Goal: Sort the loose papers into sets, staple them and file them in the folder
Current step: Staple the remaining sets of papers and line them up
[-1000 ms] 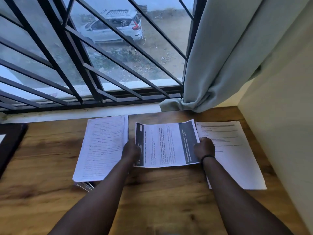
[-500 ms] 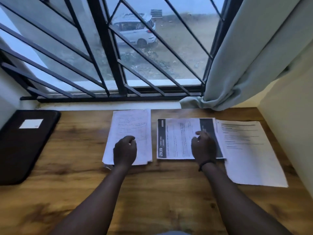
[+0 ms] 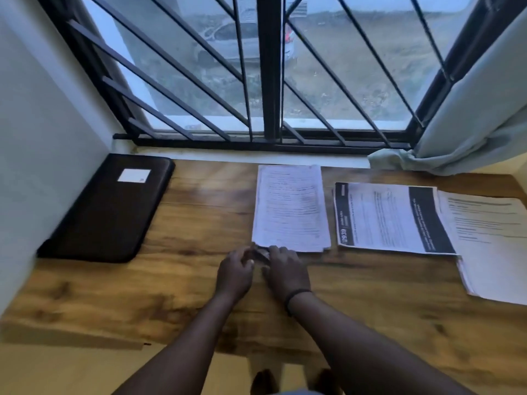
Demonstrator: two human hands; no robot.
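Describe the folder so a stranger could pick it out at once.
Start at the barred window and drop to the wooden desk. The folder lies flat at the desk's far left, against the wall. It is the only dark thing there, bearing a small white label, while the three paper stacks are pale.

3 paper sets lie flat in a row on the worktop (image 3: 199,280). the left set (image 3: 291,208), white sheets with lines of blurred text, stands portrait with its near corners slightly fanned. just beside it to the right, apart by a narrow gap, the middle set (image 3: 390,219) lies sideways, dark bands along both short edges. the right set (image 3: 493,246) is tucked under the middle set's right edge. the dark folder (image 3: 111,212) lies closed at far left, well apart, a white label on its cover.
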